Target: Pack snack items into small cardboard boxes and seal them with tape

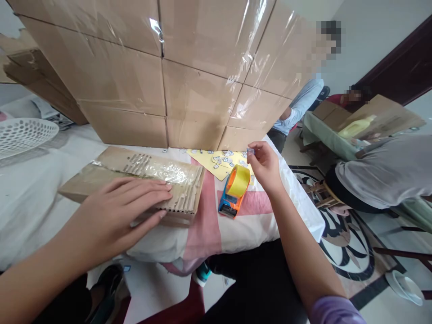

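Observation:
My left hand [130, 204] lies flat on a cardboard box [111, 159], fingers stretched over its taped top. Shiny clear tape and rows of torn ridges run across that top. My right hand [265, 164] is raised at the table's right side, with thumb and forefinger pinching a small translucent piece [250, 151]. Just below that hand are yellow sheets [211, 165] dotted with small pale pieces. Between my hands stands a blue and orange tape dispenser [229, 204] with a yellow roll of tape [238, 181].
A wall of stacked cardboard boxes [199, 96] under clear wrap rises behind the table. To the left sits a white perforated basket [27, 135]. Pink and white cloth [205, 225] covers the table. Other people sit to the right, near a second table [327, 135] with boxes.

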### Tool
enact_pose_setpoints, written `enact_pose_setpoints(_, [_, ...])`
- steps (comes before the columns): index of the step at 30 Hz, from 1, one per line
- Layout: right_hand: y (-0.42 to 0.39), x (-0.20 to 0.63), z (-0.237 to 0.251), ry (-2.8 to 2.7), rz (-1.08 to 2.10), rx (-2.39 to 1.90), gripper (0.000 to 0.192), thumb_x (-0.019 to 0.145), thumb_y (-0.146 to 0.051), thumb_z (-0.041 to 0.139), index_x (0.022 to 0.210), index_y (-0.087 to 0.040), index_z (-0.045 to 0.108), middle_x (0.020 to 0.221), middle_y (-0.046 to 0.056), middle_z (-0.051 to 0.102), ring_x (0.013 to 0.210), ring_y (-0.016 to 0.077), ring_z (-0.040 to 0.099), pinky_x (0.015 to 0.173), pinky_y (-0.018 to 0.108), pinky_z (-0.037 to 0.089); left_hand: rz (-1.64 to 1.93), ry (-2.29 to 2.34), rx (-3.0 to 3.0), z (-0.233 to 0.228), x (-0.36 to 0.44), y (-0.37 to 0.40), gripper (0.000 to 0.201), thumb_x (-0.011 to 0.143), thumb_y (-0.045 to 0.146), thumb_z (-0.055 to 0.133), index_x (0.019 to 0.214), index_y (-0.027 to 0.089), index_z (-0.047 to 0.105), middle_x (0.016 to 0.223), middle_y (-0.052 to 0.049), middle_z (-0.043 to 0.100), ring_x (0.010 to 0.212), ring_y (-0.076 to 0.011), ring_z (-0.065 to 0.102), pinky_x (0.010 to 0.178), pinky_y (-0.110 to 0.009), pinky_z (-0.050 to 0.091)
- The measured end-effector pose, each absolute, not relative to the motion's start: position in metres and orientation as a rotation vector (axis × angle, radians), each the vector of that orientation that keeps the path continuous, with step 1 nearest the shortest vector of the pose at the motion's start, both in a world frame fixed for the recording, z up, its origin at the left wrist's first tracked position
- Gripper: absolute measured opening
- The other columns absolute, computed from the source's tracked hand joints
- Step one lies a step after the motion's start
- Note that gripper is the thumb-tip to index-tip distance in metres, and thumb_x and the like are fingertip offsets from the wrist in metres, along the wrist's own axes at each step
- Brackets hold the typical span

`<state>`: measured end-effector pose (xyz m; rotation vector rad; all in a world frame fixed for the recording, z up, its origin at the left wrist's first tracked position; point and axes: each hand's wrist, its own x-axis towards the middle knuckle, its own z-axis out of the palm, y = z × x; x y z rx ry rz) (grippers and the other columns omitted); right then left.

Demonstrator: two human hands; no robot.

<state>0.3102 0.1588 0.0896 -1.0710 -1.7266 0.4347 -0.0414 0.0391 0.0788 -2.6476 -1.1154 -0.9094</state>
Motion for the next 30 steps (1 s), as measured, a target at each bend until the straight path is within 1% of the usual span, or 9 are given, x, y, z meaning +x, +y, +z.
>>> enact_pose_setpoints(3, [0.144,0.296,0.094,-1.842,0.450,-0.986,0.005,0.086,-0.021,0.062,0.090,-0.022,0.064,0.092,0.002,0.061,0.078,0.0140,0.060,0.068,0.029,0.050,-0.968,-1.131,-2.666,0.082,-0.049,0.045,0.023,0.096,0.020,0.058,0.115,0.030,0.067,0.118,0.007,0.075,0.111,-0.0170,0.069,0.098,-0.032,0.048])
enact_pose_setpoints(7, [0.121,0.274,0.085,-1.946,0.657,-0.921,0.019,0.089,-0.012,0.052,0.096,-0.023,0.067,0.093,0.001,0.065,0.070,0.0122,0.061,0.064,0.028,0.049,-0.981,-1.145,-2.656,0.083,-0.050,0.048,0.023,0.092,0.018,0.062,0.113,0.029,0.067,0.115,0.007,0.075,0.109,-0.0186,0.070,0.096,-0.033,0.049])
enact_pose_setpoints(11, [0.100,0.252,0.071,-2.186,0.695,-0.775,0.024,0.092,-0.011,0.048,0.097,-0.024,0.068,0.090,0.000,0.069,0.077,0.0129,0.063,0.071,0.028,0.049,-0.923,-1.150,-2.649,0.080,-0.049,0.047,0.027,0.090,0.018,0.064,0.115,0.028,0.066,0.117,0.005,0.075,0.109,-0.0207,0.070,0.095,-0.036,0.050])
enact_pose_setpoints(14, [0.089,0.243,0.058,-2.254,0.772,-0.835,0.025,0.089,-0.011,0.050,0.110,-0.023,0.059,0.087,-0.003,0.066,0.063,0.0102,0.055,0.063,0.025,0.043,-0.868,-1.176,-2.656,0.080,-0.049,0.046,0.027,0.090,0.019,0.065,0.115,0.027,0.066,0.120,0.004,0.074,0.112,-0.0214,0.069,0.100,-0.036,0.048])
enact_pose_setpoints(16, [0.086,0.239,0.048,-2.283,0.841,-0.882,0.027,0.090,-0.012,0.050,0.114,-0.023,0.052,0.085,-0.004,0.064,0.061,0.0103,0.053,0.061,0.025,0.040,-0.833,-1.190,-2.666,0.082,-0.049,0.045,0.027,0.090,0.019,0.064,0.116,0.025,0.065,0.121,0.002,0.073,0.113,-0.0224,0.068,0.100,-0.037,0.047])
enact_pose_setpoints(18, [0.085,0.238,0.037,-2.275,0.906,-0.877,0.024,0.091,-0.012,0.049,0.113,-0.023,0.048,0.087,-0.003,0.065,0.070,0.0122,0.058,0.065,0.025,0.042,-0.797,-1.194,-2.666,0.083,-0.047,0.045,0.027,0.090,0.021,0.064,0.116,0.025,0.065,0.120,-0.001,0.074,0.111,-0.0239,0.069,0.097,-0.038,0.048])
enact_pose_setpoints(21, [0.086,0.235,0.024,-2.178,0.980,-0.854,0.018,0.092,-0.014,0.048,0.109,-0.023,0.046,0.090,-0.001,0.065,0.080,0.0143,0.063,0.072,0.027,0.044,-0.883,-1.158,-2.635,0.082,-0.043,0.046,0.026,0.089,0.031,0.065,0.115,0.026,0.065,0.115,-0.004,0.076,0.105,-0.0285,0.071,0.087,-0.042,0.049])
enact_pose_setpoints(27, [0.088,0.229,0.018,-2.121,0.963,-0.920,0.016,0.093,-0.018,0.047,0.108,-0.022,0.048,0.091,-0.001,0.064,0.079,0.0148,0.062,0.071,0.027,0.043,-0.968,-1.156,-2.615,0.075,-0.038,0.045,0.030,0.086,0.036,0.066,0.114,0.025,0.068,0.113,-0.010,0.076,0.102,-0.0353,0.072,0.084,-0.047,0.046])
enact_pose_setpoints(30, [0.088,0.223,0.018,-2.024,0.942,-1.029,0.016,0.092,-0.020,0.054,0.107,-0.021,0.049,0.084,-0.003,0.064,0.074,0.0142,0.061,0.067,0.026,0.041,-0.940,-1.200,-2.567,0.071,-0.036,0.044,0.033,0.087,0.040,0.063,0.114,0.021,0.068,0.114,-0.012,0.076,0.103,-0.0380,0.071,0.084,-0.047,0.044])
